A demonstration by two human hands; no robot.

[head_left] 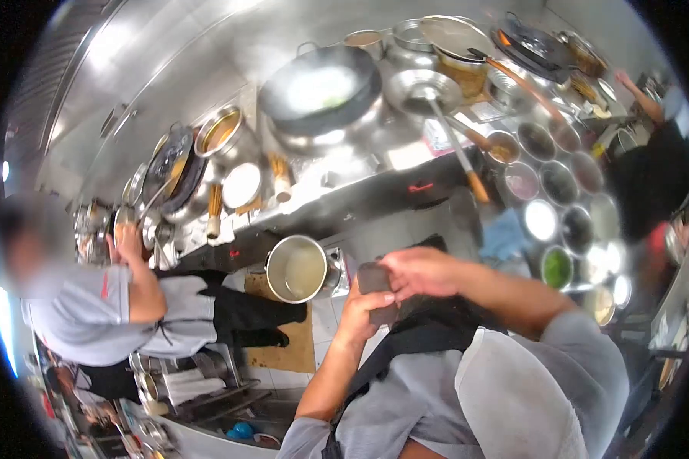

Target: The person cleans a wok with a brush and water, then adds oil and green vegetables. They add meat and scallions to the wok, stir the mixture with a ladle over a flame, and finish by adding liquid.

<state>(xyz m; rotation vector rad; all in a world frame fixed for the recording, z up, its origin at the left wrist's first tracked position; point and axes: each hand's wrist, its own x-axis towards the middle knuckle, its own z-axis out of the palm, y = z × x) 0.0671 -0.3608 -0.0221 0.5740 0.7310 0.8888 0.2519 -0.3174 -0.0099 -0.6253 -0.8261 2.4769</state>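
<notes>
My left hand (pixel 356 312) is closed around a dark grey-brown block (pixel 373 284) with rounded corners, its thumb laid across the front. The exact kind of object does not show. My right hand (pixel 419 272) is right at the block's upper side, fingers curled together, and what lies inside them is hidden. Both hands are in front of my apron, at the middle of the view. Just left of them, lower down, a steel pot (pixel 295 268) holds a cloudy pale liquid.
A large steaming wok (pixel 319 88) sits on the range ahead, with a ladle (pixel 458 149) to its right. Several round seasoning containers (pixel 559 182) stand at the right beside a blue cloth (pixel 504 236). A co-worker (pixel 122 306) works at another wok (pixel 168 170) on the left.
</notes>
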